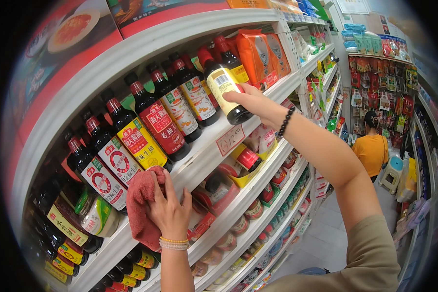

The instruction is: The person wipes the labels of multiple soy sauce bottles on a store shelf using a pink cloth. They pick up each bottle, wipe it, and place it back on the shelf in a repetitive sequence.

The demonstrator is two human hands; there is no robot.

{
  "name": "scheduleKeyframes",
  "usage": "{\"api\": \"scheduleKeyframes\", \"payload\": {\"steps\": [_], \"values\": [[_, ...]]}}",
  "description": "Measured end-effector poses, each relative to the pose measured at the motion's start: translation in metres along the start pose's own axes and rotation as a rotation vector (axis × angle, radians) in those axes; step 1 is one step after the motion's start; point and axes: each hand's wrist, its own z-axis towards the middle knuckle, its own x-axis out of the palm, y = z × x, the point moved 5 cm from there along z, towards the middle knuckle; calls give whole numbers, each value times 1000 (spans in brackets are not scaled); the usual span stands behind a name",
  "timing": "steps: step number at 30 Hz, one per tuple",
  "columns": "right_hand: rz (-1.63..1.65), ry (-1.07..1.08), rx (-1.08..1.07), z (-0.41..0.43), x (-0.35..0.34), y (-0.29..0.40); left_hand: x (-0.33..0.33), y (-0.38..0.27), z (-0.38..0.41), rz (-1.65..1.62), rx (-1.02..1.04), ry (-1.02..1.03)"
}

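A red cloth [144, 213] hangs from my left hand [171, 210], which presses it to the front edge of a white metal shelf [200, 144]. Behind the cloth stands a row of soy sauce bottles with red, yellow and white labels, among them a yellow-labelled one [142, 142] and a red-labelled one [160, 124]. Farther right, my right hand [250, 102] grips a dark glass bottle [224, 85] with a red cap and a cream back label bearing a barcode. That bottle is tilted, its base over the shelf edge. Orange packets [257, 54] stand beyond it.
Lower shelves hold jars [228, 241], a red-labelled bottle in a yellow box [250, 157] and more bottles. A glass jar with a green lid [100, 215] stands at the left. Down the aisle, a person in an orange shirt [370, 153] is near a plastic stool [390, 175].
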Motion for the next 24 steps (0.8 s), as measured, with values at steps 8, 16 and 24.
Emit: {"api": "scheduleKeyframes", "payload": {"steps": [8,16,24], "values": [[-462,-260,-292,57,-8,-37,13,3,-1,62,5,-25],[-704,-355,-354,68,-2,-58,11,2,1,62,1,-34],[-829,-387,-301,61,3,-57,11,4,0,11,-1,-28]]}}
